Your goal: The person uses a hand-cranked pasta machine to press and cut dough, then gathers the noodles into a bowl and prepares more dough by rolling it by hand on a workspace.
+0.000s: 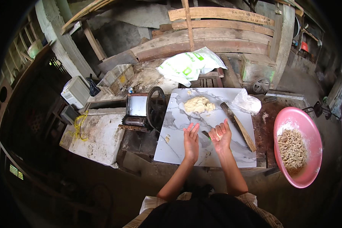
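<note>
My left hand is held palm up above the near part of a marble-patterned board, its fingers stretched out and nothing in it. Beside it, my right hand has its fingers curled toward the palm and its thumb up. A small pale bit shows at those fingers, too small to make out. A lump of pale dough lies farther back on the board. Partly behind my right hand is a dark, flat blade-like tool with a spot of green. To the right, a long wooden stick rests slantwise.
A hand-cranked roller machine with a large wheel stands left of the board. A clear plastic bag sits at its back right corner. Rightward is a pink basin of short pale strips. Behind lies a white-green sack.
</note>
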### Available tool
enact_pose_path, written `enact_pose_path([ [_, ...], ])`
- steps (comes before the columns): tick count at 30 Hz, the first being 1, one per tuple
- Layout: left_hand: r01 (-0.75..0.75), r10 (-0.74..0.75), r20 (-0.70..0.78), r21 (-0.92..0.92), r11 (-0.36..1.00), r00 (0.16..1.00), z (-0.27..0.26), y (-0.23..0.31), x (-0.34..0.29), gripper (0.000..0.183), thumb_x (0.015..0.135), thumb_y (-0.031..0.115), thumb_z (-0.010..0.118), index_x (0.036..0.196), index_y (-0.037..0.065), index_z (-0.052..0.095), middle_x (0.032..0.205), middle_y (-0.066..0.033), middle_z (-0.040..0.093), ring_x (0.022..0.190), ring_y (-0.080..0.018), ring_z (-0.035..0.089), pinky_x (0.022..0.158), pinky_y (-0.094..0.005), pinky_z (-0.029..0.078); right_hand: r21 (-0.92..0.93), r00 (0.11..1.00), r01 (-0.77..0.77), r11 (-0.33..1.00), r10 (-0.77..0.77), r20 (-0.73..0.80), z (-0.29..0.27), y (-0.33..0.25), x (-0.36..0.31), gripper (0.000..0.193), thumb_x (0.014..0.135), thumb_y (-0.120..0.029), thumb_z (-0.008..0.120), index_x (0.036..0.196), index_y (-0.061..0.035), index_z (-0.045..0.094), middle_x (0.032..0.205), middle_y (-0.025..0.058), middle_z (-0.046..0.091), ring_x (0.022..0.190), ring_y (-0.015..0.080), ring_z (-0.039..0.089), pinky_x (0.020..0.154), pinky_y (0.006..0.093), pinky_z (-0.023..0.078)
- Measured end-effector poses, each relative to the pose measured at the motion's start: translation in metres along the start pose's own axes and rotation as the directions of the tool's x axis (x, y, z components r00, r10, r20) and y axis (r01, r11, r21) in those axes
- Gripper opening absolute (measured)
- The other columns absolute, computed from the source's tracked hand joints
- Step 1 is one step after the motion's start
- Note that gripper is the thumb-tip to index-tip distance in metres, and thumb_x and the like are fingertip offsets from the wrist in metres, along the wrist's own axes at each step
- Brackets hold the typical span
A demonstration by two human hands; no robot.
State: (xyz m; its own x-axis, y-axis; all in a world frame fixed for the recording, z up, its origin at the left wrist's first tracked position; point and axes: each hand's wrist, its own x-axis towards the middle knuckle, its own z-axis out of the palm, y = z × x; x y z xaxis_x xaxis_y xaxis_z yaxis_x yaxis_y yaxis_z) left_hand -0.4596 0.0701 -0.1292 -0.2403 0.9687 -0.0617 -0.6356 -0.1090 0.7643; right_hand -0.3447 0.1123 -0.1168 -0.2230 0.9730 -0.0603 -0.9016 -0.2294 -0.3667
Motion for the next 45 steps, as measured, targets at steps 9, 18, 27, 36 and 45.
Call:
enact_pose_path([
  [9,0.147,-0.136,0.17,-0.053,0.988,0.976,0.022,0.016,0.001,0.053,0.098,0.044,0.04,0.136,0.008,0.038,0.137,-0.0118,0.045,0.121,-0.0199,0.045,0.102,-0.0331,0.036,-0.697,0.904,0.402,0.594,-0.378,0.2,0.032,0.052,-0.009,0.039,0.097,-0.016,0.04,0.134,-0.003,0.033,0.118,0.0158,0.048,0.103,0.0229,0.048,0.092,0.0322,0.038],
  [18,0.24,-0.163,0.256,-0.305,0.921,0.953,-0.005,0.008,0.029,0.049,0.099,0.045,0.036,0.064,0.011,0.042,0.06,-0.0007,0.044,0.049,-0.0094,0.039,0.041,-0.0235,0.031,-0.836,0.628,0.484,0.258,-0.768,0.127,0.033,0.031,-0.012,0.033,0.099,-0.029,0.038,0.124,-0.0085,0.043,0.125,0.0066,0.047,0.113,0.0172,0.042,0.095,0.0322,0.029],
  [27,0.074,-0.091,0.339,0.06,0.995,0.936,-0.003,0.013,0.034,0.051,0.1,0.046,0.027,0.082,0.008,0.056,0.077,-0.0087,0.056,0.068,-0.0186,0.052,0.063,-0.0295,0.041,-0.683,0.916,0.266,0.68,-0.399,-0.042,0.022,0.064,-0.012,0.041,0.099,-0.037,0.039,0.128,-0.0077,0.041,0.125,0.0103,0.046,0.113,0.02,0.047,0.095,0.0335,0.038],
  [36,-0.446,0.278,0.352,0.628,0.638,0.894,-0.013,0.038,0.014,0.061,0.1,0.046,0.014,0.144,0.008,0.03,0.152,-0.0092,0.024,0.143,-0.0279,0.005,0.113,-0.0445,-0.003,-0.257,0.975,0.122,0.959,-0.165,-0.15,0.018,0.051,0.006,0.033,0.099,-0.035,0.04,0.104,-0.0027,0.046,0.087,0.0065,0.051,0.073,0.0166,0.051,0.071,0.0307,0.043],
  [45,-0.086,0.065,0.23,0.083,0.993,0.971,-0.012,0.007,0.012,0.053,0.101,0.042,0.027,0.14,0.007,0.032,0.138,-0.0156,0.039,0.13,-0.0213,0.034,0.109,-0.0331,0.023,-0.201,0.98,0.054,0.978,-0.013,0.197,0.012,0.06,0.006,0.032,0.101,-0.029,0.035,0.083,-0.0078,0.05,0.054,0.0029,0.042,0.048,0.0139,0.04,0.049,0.0264,0.037],
])
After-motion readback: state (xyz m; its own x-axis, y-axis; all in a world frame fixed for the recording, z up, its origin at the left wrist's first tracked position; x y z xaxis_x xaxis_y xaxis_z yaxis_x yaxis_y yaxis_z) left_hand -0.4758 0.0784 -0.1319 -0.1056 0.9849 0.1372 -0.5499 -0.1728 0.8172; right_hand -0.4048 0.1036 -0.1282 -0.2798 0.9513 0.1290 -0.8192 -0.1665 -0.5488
